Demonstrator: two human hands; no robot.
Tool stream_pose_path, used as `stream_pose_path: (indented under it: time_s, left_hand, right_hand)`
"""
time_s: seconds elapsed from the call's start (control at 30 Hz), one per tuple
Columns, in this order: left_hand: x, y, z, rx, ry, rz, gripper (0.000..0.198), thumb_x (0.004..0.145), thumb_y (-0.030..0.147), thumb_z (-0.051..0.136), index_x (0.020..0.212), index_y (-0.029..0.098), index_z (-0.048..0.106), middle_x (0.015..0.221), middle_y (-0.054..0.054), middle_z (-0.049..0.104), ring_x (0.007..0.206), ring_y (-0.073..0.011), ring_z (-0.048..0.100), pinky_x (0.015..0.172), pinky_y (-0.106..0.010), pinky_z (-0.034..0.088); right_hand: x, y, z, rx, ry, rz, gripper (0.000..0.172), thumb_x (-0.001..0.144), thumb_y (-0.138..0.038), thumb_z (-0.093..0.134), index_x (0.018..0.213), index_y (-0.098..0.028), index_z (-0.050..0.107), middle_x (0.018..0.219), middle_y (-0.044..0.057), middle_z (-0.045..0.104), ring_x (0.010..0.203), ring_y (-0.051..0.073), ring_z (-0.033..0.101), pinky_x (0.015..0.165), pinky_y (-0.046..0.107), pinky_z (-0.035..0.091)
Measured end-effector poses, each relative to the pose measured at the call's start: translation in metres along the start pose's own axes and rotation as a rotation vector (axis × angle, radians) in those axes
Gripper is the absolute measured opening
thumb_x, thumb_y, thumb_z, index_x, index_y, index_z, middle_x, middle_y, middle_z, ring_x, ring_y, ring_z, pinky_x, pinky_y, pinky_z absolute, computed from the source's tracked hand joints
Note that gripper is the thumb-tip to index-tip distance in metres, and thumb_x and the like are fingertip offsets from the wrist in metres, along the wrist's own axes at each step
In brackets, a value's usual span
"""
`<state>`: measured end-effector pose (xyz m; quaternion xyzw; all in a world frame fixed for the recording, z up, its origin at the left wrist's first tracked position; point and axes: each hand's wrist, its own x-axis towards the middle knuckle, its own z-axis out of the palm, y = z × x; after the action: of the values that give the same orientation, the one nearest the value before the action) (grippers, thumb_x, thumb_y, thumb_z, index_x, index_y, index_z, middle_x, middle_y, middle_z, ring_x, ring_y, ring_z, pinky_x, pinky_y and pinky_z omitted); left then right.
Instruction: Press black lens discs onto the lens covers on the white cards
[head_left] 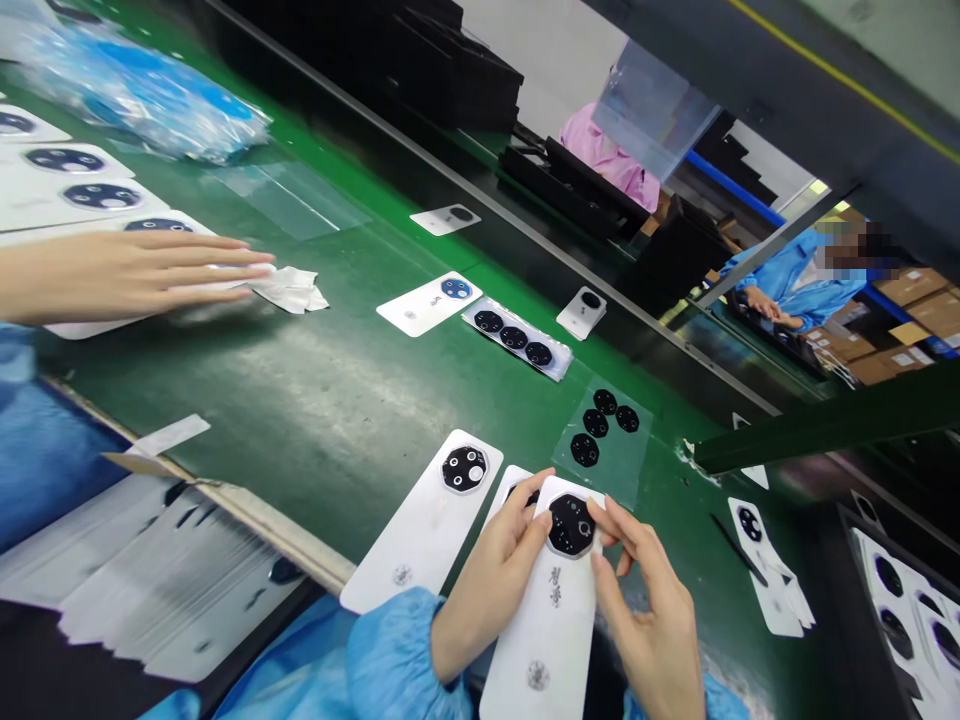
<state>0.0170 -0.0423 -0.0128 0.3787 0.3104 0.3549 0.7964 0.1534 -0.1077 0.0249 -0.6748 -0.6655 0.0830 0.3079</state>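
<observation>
A white phone back cover (544, 625) is held up in front of me, tilted, with a black lens plate (570, 527) at its top. My left hand (487, 585) is closed on its left edge, thumb beside the lens plate. On the other side my right hand (652, 600) pinches the upper right edge, fingertips touching the rim of the lens plate. Partly hidden behind my left hand lies another white cover (504, 492). To its left rests a white cover (431, 525) with a dark lens plate. Beyond my hands, several loose black lens plates (596, 423) lie on a clear sheet (630, 480).
A co-worker's hand (142, 275) lies flat over white covers at the left, beside crumpled white paper (296, 290). A strip of three lens plates (553, 366) sits mid-table. A green post (825, 425) stands at right, near a black tray (840, 540) of covers. Another person (806, 275) sits opposite.
</observation>
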Motion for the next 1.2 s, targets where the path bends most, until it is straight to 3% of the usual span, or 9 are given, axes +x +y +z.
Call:
stream_pose_path:
  time_s: [0.2,0.33,0.5,0.8,1.0,1.2]
  left_hand:
    - [-0.003,0.002,0.002,0.057,0.022,-0.008,0.050,0.088,0.039,0.047,0.132,0.019,0.035,0.085,-0.002,0.062,0.078,-0.0181,0.058,0.072,-0.028,0.043]
    - [-0.005,0.005,0.004,0.116,0.042,0.013,0.047,0.089,0.040,0.045,0.132,0.023,0.037,0.109,-0.005,0.061,0.098,-0.0216,0.057,0.087,-0.032,0.040]
    - [-0.006,0.004,0.004,0.101,0.006,0.029,0.053,0.088,0.041,0.050,0.135,0.023,0.034,0.117,-0.006,0.060,0.102,-0.0227,0.057,0.087,-0.032,0.041]
    - [-0.006,0.004,0.006,-0.001,-0.035,0.014,0.056,0.087,0.040,0.051,0.136,0.022,0.029,0.111,-0.007,0.063,0.096,-0.0220,0.060,0.079,-0.030,0.045]
    - [-0.007,0.003,0.005,-0.013,-0.019,0.005,0.057,0.088,0.040,0.051,0.138,0.023,0.028,0.103,-0.006,0.066,0.082,-0.0190,0.062,0.074,-0.029,0.046]
    - [-0.004,0.007,0.005,-0.098,-0.025,-0.018,0.058,0.086,0.039,0.054,0.136,0.021,0.030,0.098,-0.006,0.066,0.081,-0.0192,0.063,0.071,-0.028,0.046]
  right_hand:
    - [-0.008,0.004,0.002,0.060,0.003,0.028,0.042,0.090,-0.015,0.042,0.132,-0.021,0.043,0.108,0.010,0.061,0.084,0.016,0.061,0.067,0.025,0.053]
    - [-0.010,0.001,0.003,0.049,0.032,0.019,0.042,0.090,-0.015,0.042,0.131,-0.022,0.044,0.107,0.010,0.061,0.083,0.016,0.060,0.067,0.027,0.053]
    - [-0.013,-0.005,0.005,0.076,0.095,0.057,0.040,0.090,-0.018,0.042,0.129,-0.023,0.048,0.106,0.010,0.061,0.074,0.015,0.057,0.064,0.028,0.052]
    - [-0.016,-0.005,0.007,0.052,0.082,-0.010,0.044,0.090,-0.014,0.040,0.134,-0.022,0.043,0.111,0.011,0.059,0.095,0.020,0.055,0.073,0.034,0.050]
    - [-0.016,-0.005,0.007,0.018,0.109,-0.044,0.045,0.090,-0.015,0.040,0.134,-0.022,0.043,0.110,0.011,0.060,0.094,0.021,0.057,0.070,0.034,0.052]
    - [-0.018,-0.003,0.005,0.037,0.042,-0.014,0.047,0.091,-0.014,0.037,0.137,-0.024,0.038,0.115,0.012,0.056,0.097,0.020,0.055,0.073,0.034,0.051]
